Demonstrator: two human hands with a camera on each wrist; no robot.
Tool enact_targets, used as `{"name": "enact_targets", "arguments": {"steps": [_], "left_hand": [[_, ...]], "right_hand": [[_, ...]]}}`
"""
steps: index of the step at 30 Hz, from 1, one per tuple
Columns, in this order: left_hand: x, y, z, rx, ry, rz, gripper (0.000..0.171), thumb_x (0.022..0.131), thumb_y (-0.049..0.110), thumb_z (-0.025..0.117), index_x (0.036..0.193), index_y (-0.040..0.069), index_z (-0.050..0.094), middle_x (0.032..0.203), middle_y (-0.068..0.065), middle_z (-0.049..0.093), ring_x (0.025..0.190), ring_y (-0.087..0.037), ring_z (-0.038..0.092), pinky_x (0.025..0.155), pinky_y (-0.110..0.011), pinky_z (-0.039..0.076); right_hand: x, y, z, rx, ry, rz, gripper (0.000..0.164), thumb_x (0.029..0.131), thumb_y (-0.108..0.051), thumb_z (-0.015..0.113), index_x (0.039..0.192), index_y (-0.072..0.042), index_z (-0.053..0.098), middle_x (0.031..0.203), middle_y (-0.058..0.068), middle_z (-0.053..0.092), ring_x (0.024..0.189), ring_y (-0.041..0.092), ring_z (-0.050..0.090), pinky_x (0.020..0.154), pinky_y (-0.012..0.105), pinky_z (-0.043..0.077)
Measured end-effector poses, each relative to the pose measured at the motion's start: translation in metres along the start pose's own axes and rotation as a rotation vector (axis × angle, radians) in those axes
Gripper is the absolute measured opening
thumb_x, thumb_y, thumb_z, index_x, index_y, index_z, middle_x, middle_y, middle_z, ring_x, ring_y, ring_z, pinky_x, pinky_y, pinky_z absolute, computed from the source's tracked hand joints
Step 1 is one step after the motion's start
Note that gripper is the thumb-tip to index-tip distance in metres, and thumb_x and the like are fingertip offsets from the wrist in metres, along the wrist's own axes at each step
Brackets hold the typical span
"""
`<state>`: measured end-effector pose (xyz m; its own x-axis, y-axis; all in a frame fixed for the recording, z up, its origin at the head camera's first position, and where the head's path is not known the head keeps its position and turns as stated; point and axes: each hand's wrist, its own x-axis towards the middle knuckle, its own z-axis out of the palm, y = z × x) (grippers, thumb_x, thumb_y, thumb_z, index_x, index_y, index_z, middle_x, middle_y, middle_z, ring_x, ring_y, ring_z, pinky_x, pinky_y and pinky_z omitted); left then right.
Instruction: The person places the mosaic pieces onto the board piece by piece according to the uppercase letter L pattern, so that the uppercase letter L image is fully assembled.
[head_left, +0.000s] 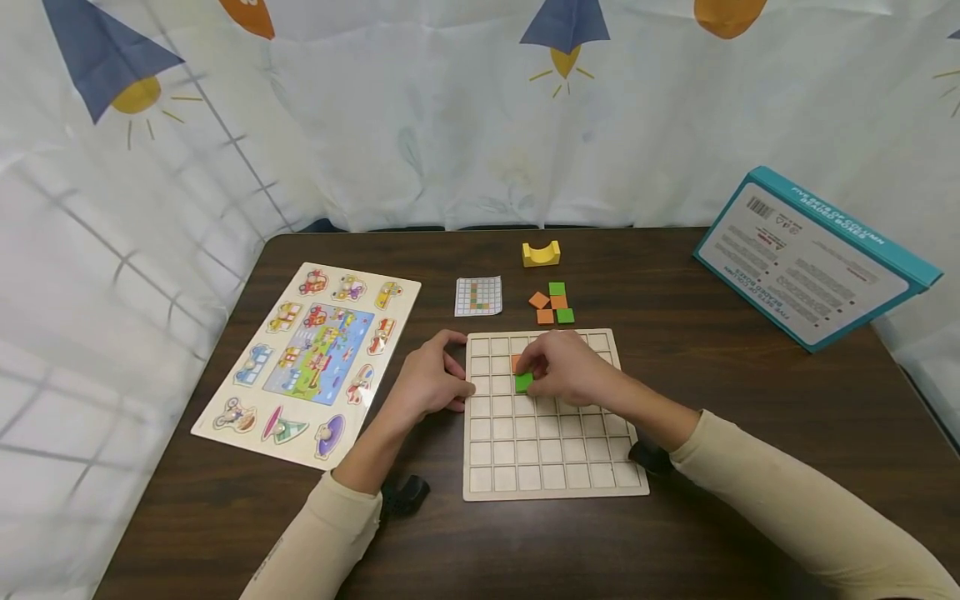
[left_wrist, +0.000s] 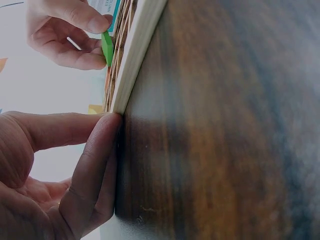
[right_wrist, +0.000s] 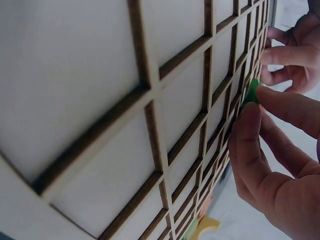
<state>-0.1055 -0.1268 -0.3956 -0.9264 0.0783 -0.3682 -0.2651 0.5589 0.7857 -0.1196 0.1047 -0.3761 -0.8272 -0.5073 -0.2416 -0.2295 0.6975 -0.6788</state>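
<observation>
A wooden grid board [head_left: 531,454] lies flat on the table. My right hand [head_left: 566,367] is over its upper part, pinching a green square tile [head_left: 523,383] between thumb and fingers at a cell; the tile stands tilted in the left wrist view. Just above it an orange tile [head_left: 515,363] sits in the grid, partly hidden by the fingers. My left hand [head_left: 429,375] rests against the board's left edge, its thumb and fingers [left_wrist: 90,165] touching the rim. Loose orange and green tiles [head_left: 545,317] lie beyond the board, beside a small pattern card [head_left: 477,297].
A vehicle picture puzzle [head_left: 405,292] lies on the left. A yellow arched block [head_left: 541,254] stands at the back. On the right a teal and white box [head_left: 810,258] leans at the table's rear. A patterned curtain [head_left: 450,125] hangs behind the table [head_left: 750,400].
</observation>
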Motion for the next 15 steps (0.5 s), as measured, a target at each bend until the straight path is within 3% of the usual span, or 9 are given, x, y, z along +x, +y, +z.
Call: {"name": "enact_targets", "arguments": {"steps": [15], "left_hand": [[-0.0001, 0.0010, -0.0004, 0.011, -0.003, 0.002, 0.075, 0.079, -0.005, 0.082, 0.146, 0.012, 0.051, 0.093, -0.015, 0.065, 0.057, -0.020, 0.069, 0.054, -0.033, 0.064]], "right_hand": [[0.0015, -0.0029, 0.0048, -0.092, 0.022, -0.050, 0.019, 0.081, 0.001, 0.082, 0.097, -0.009, 0.079, 0.090, 0.000, 0.073, 0.082, 0.012, 0.064, 0.075, 0.027, 0.058]]}}
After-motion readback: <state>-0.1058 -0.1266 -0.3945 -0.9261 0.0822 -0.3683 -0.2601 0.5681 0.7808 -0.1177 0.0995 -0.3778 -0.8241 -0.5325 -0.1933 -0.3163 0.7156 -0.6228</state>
